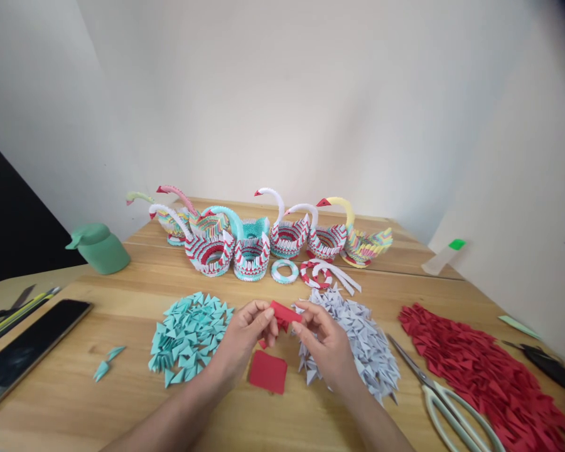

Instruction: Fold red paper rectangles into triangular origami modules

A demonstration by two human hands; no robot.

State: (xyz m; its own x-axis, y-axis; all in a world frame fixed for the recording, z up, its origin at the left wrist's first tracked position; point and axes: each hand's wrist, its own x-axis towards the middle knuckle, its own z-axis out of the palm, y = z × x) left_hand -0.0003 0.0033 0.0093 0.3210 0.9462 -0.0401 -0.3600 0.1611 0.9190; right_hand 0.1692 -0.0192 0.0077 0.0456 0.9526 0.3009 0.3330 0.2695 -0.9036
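Red paper point(286, 312) appears to be mid-fold, and the next move seems to call for a firm, even crease. It lies between the fingertips, the left hand point(245, 328) at one end and the right hand point(328, 344) at the other, each grip closed to a narrow pinch. Nearer the body, a flat red square point(267, 371) rests on the worktop point(132, 408).

rings point(285, 280) before swans point(251, 267), phone point(28, 351) left
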